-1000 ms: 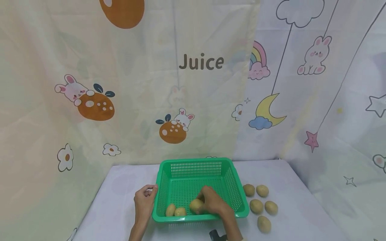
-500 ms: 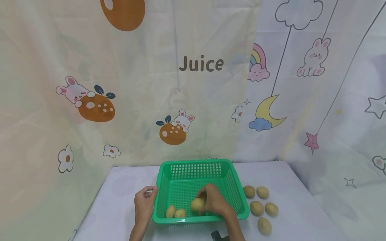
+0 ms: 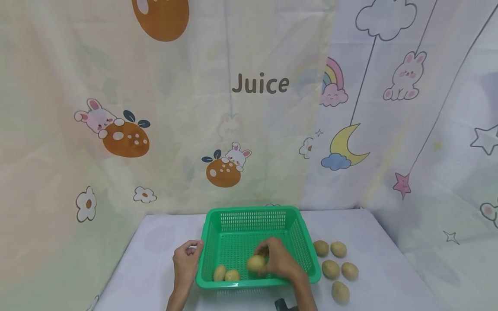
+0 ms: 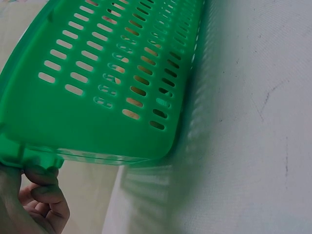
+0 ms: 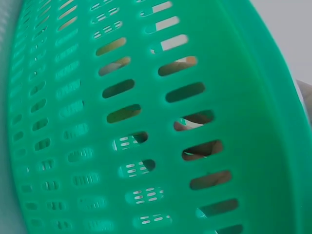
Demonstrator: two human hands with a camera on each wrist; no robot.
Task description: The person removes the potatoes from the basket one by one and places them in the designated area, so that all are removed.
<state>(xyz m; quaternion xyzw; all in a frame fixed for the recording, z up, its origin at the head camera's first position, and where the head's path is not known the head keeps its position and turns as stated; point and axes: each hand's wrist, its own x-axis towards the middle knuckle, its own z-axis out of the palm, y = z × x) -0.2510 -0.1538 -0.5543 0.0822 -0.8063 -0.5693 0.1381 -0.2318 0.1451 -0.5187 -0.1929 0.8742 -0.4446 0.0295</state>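
Observation:
A green plastic basket with slotted walls stands on the white table. At its left rim, my left hand pinches the edge between thumb and curled fingers; the left wrist view shows these fingers at the rim's corner. My right hand reaches inside and grips a potato above the basket's floor, near the front wall. Two more potatoes, one tilted and one beside it, lie in the front left corner. In the right wrist view the basket wall mostly hides the right hand.
Several potatoes lie loose on the table to the right of the basket. A black object shows at the right wrist. Printed curtains hang behind and around the table.
My right hand has shifted slightly back and to the right inside the basket with the potato in its grip. The left hand stays at the rim.

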